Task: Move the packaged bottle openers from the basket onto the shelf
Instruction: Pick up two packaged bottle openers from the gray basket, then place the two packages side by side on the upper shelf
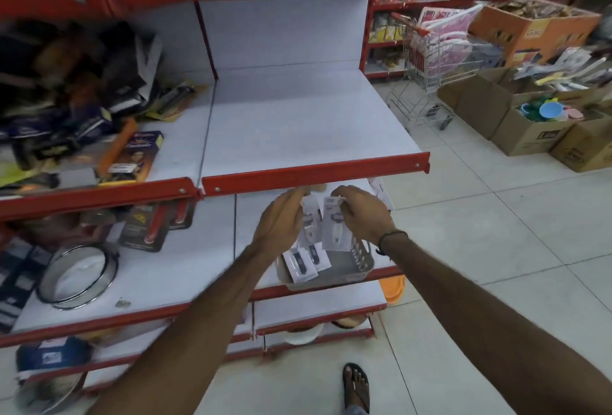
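A grey plastic basket (362, 259) sits on the lower white shelf near its front red edge. Inside it lie two packaged bottle openers (302, 264) on white cards. My left hand (281, 219) is above the basket, gripping a packaged opener (311, 216) at its top. My right hand (359, 212) grips another packaged opener (333, 227), hanging upright over the basket. Both hands are just under the red front lip of the bare white shelf (298, 123) above. More packaged openers (381, 191) lie at the lower shelf's right end.
Left shelves hold carded kitchen tools (132, 153) and a round metal sieve (77, 274). A wire trolley (430, 60) and open cardboard boxes (530, 129) stand on the tiled floor to the right. An orange item (392, 287) lies beside the shelf. My sandalled foot (356, 385) is below.
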Tool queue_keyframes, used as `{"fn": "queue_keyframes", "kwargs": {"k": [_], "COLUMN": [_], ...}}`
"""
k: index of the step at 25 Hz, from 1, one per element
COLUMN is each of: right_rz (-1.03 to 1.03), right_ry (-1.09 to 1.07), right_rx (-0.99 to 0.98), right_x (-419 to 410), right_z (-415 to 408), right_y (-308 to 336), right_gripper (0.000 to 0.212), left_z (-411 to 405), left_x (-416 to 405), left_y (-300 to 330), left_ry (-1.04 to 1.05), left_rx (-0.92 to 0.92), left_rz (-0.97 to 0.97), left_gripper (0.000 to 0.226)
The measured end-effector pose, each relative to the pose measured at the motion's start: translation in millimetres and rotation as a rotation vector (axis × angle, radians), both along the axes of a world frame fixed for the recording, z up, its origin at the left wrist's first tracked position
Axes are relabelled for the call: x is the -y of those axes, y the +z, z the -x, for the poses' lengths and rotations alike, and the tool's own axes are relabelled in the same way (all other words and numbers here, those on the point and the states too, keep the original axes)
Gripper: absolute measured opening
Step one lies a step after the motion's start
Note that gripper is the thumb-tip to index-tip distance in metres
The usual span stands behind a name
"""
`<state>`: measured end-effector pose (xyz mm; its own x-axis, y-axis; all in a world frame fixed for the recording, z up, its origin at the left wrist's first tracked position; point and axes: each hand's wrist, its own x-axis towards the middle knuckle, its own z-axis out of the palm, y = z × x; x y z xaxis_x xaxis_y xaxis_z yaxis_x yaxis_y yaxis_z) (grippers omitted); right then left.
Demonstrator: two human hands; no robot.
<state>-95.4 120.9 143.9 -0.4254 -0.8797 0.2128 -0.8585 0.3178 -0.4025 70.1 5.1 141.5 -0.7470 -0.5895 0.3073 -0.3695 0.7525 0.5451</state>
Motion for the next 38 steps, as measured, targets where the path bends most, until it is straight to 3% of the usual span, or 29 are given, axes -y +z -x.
{"fn": "queue_keyframes", "kwargs": {"k": [3, 8, 18, 25, 30, 36, 38], "right_rz": [0.157, 0.313, 0.311, 0.126, 0.019, -0.339, -0.237], "right_ry": [0.049, 0.061, 0.062, 0.028, 0.048, 0.108, 0.109], "right_rx": [-0.094, -0.047, -0.124, -0.017, -0.064, -0.161, -0.134], "right_x": [7, 41, 137, 189, 205, 200, 187], "right_z": [-16, -31, -16, 18, 31, 35, 29], "right_y": [48, 125, 186, 139, 103, 91, 87], "right_gripper": [0.026, 0.021, 0.026, 0.028, 0.033, 0.053, 0.053], "left_z": [-21, -34, -5, 30, 41, 36, 27], "left_x": [10, 52, 132, 167, 186, 180, 167], "left_y": [50, 130, 177, 131, 107, 93, 92], "left_ry": [-0.017, 0.072, 0.265, 0.311, 0.339, 0.278, 0.297], "left_rx": [-0.112, -0.214, -0.210, -0.010, 0.139, 0.489, 0.461], "left_rz": [0.163, 0.309, 0.363, 0.118, 0.122, 0.044, 0.043], "left_gripper": [0.034, 0.034, 0.034, 0.032, 0.036, 0.049, 0.049]}}
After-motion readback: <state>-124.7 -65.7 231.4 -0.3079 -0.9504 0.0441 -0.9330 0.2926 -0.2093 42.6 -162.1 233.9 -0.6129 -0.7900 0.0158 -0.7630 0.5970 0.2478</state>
